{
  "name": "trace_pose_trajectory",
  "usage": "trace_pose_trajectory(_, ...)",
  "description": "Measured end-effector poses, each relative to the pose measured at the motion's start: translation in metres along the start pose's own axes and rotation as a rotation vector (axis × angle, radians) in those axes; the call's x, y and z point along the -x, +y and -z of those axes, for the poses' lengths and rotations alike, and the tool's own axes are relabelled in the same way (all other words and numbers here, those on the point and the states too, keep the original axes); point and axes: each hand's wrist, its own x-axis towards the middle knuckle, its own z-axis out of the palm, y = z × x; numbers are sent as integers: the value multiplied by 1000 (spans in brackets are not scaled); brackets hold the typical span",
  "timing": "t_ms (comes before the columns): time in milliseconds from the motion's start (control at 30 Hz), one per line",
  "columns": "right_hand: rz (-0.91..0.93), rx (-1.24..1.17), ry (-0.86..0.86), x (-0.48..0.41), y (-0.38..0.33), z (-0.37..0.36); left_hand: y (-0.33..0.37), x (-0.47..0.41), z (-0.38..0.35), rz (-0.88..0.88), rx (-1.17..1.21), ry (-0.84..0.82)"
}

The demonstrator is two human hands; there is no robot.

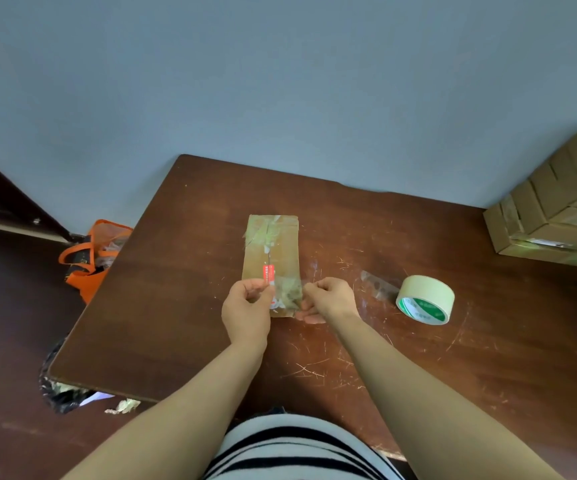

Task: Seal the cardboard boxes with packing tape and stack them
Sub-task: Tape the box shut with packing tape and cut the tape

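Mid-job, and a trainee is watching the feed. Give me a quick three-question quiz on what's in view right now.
1. True or false: the tape roll lies on the table, to the right of the box.
2. Where is the stack of boxes? A) far right, beyond the tape roll; B) on the floor at left; C) under the box.
3. Fill in: the left hand and right hand pinch a tape strip over the box's ___ end.
Key: 1 true; 2 A; 3 near.
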Motion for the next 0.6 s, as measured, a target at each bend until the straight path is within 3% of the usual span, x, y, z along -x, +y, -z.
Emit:
trace_pose_trajectory(200,-58,-2,-22,2,0,1,-2,-1,-2,-36,-26,17)
trace_pose_trajectory(600,1,112,-74,-1,5,0,-2,0,-1,-30,-109,44)
